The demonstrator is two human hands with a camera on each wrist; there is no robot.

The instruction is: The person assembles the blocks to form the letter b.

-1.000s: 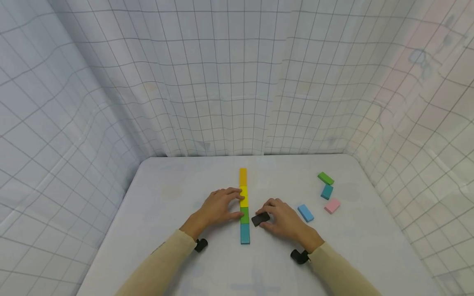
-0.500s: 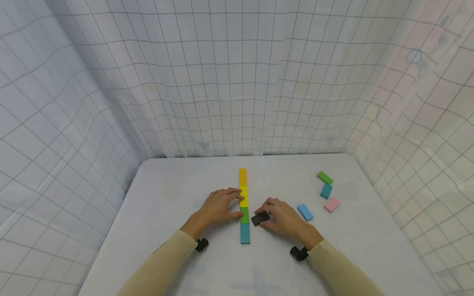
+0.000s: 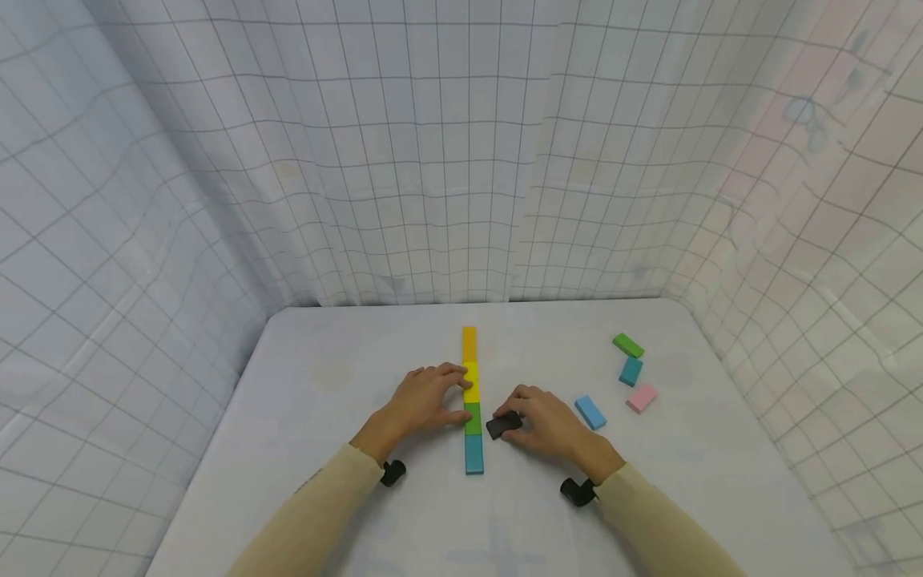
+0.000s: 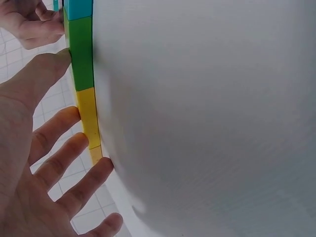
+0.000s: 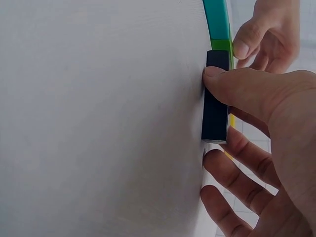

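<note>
Your right hand (image 3: 548,425) grips the black block (image 3: 504,425), pinching it between thumb and fingers, and holds it just to the right of the row (image 3: 473,405), angled to it, with a narrow gap between that block and the green block (image 3: 473,422) (whether its underside touches the table (image 3: 425,521), I can't tell). Your left hand (image 3: 421,402) grips nothing: its fingers are spread and relaxed along the row's left side, the thumb at the green block and a fingertip on the yellow block (image 3: 473,393). The row has 4 blocks set end to end: the orange block (image 3: 469,344) farthest from you, then the yellow, then the green, then the teal block (image 3: 473,455) nearest you. To your right lie 4 loose pieces: the light blue block (image 3: 590,412) near your right hand, the pink block (image 3: 641,399) beyond it to the right, and, farther back, the small teal piece (image 3: 630,371) just beside the bright green piece (image 3: 628,345). A white grid-patterned curtain (image 3: 433,160) hangs behind the table.
</note>
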